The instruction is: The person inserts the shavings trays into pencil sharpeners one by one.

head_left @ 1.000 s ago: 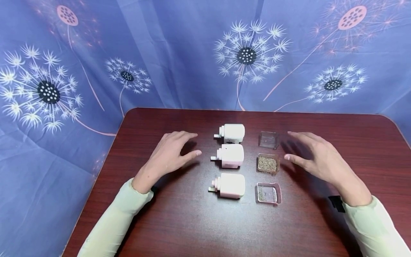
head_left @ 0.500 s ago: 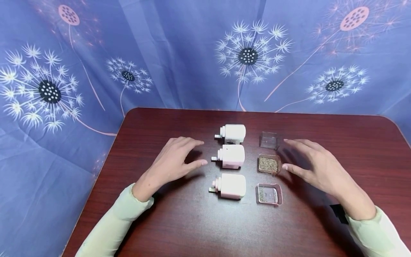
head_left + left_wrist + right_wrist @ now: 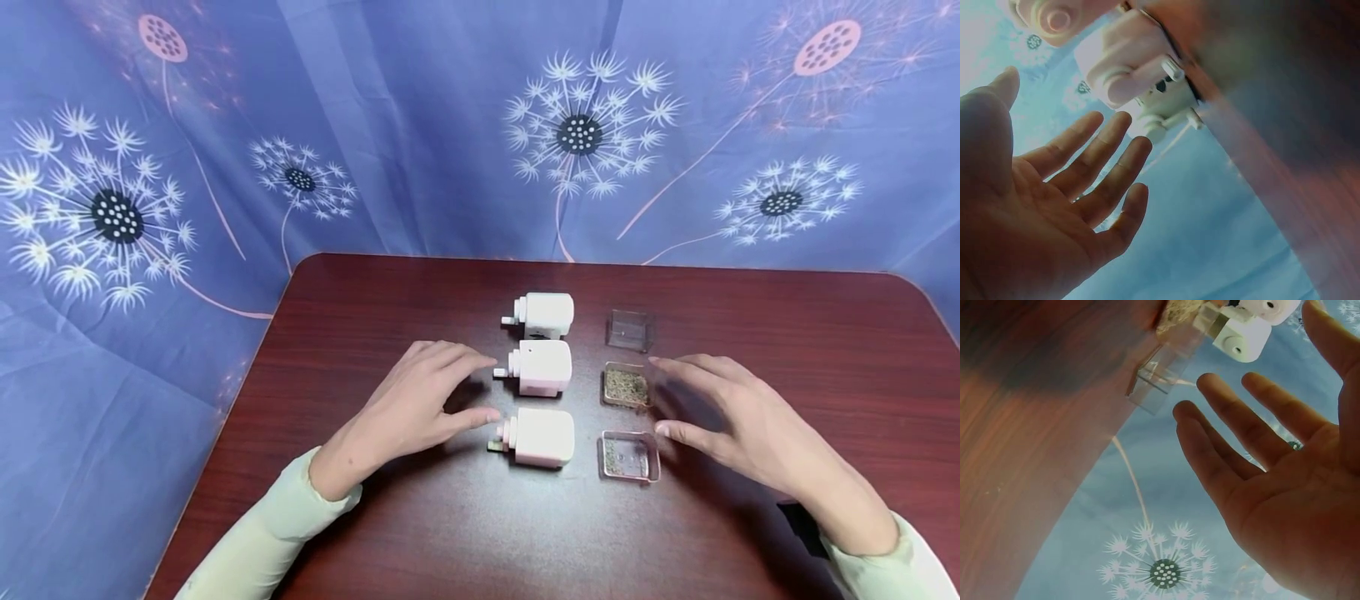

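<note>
Three pale, bottle-shaped containers with short spouts pointing left line up on the table: a white one [image 3: 549,313] at the back, a pinkish one [image 3: 545,365] in the middle and a cream-pink one [image 3: 544,436] in front. To their right, three small clear boxes form a second line. The back box [image 3: 628,331] is see-through, the middle box [image 3: 626,387] holds dried greenish bits, and the front box [image 3: 630,457] has some at its left side. My left hand [image 3: 423,400], fingers extended, hovers beside the spouts. Right of the boxes, my right hand [image 3: 742,421] reaches in with relaxed fingers, holding nothing.
The dark red-brown table [image 3: 465,533] has rounded far corners. Behind it hangs a blue cloth [image 3: 420,125] with a dandelion print. A black strap [image 3: 802,527] shows at the right wrist.
Both hands have moved toward the near side of the table, the left one also rightward, closer to the spouts. Bottles and boxes have stayed in place.
</note>
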Demonstrator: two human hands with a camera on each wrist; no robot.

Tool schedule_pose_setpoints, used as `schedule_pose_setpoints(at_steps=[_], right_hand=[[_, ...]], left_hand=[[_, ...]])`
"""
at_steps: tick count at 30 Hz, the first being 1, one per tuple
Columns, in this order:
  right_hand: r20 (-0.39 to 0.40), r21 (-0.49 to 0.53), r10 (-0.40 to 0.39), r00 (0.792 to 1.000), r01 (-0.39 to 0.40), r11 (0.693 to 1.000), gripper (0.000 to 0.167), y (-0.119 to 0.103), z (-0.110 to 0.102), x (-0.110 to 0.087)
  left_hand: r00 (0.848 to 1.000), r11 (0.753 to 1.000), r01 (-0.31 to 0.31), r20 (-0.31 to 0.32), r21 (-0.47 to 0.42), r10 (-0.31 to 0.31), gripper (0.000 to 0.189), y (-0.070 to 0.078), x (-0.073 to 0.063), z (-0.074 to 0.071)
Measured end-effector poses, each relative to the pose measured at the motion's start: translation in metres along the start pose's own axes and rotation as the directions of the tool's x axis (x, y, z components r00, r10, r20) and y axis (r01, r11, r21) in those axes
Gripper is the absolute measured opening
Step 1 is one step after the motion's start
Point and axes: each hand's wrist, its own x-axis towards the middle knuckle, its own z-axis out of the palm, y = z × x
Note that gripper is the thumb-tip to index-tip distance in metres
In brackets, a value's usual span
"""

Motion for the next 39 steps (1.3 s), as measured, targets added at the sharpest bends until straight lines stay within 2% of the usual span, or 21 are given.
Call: schedule_pose_setpoints(at_steps=[6, 12, 17, 23, 29, 36, 39], right_hand=[[0.045, -0.031, -0.015, 0.999, 0.016, 0.999, 0.08, -0.01, -0.001, -0.007], [0.058, -0.049, -0.019, 0.998, 0.022, 0.999, 0.083, -0.017, 0.0, -0.011], [0.07, -0.068, -0.034, 0.997, 0.039, 0.997, 0.084, -0.021, 0.004, -0.013], [0.122, -0.048, -0.064, 0.99, 0.071, 0.996, 0.08, -0.023, 0.009, -0.012], [0.143, -0.016, -0.087, 0.986, 0.09, 0.996, 0.077, -0.025, 0.013, -0.012], [0.208, -0.029, -0.056, 0.977, 0.063, 0.998, 0.076, -0.025, 0.017, -0.014], [0.234, 0.001, -0.056, 0.971, 0.057, 0.998, 0.073, -0.025, 0.019, -0.013]], left_hand=[[0.999, 0.999, -0.042, 0.006, 0.003, 0.042, 0.064, 0.012, -0.003, 0.002], [0.997, 0.997, -0.068, 0.046, -0.023, 0.069, 0.065, 0.022, -0.004, 0.007], [0.993, 0.996, -0.087, 0.074, -0.031, 0.089, 0.069, 0.028, -0.005, 0.013], [0.99, 0.992, -0.107, 0.09, -0.061, 0.112, 0.069, 0.031, -0.006, 0.02], [0.987, 0.991, -0.108, 0.114, -0.074, 0.116, 0.071, 0.032, -0.006, 0.023], [0.986, 0.991, -0.094, 0.13, -0.095, 0.106, 0.071, 0.033, -0.006, 0.028], [0.986, 0.992, -0.088, 0.134, -0.095, 0.1, 0.067, 0.033, -0.006, 0.03]])
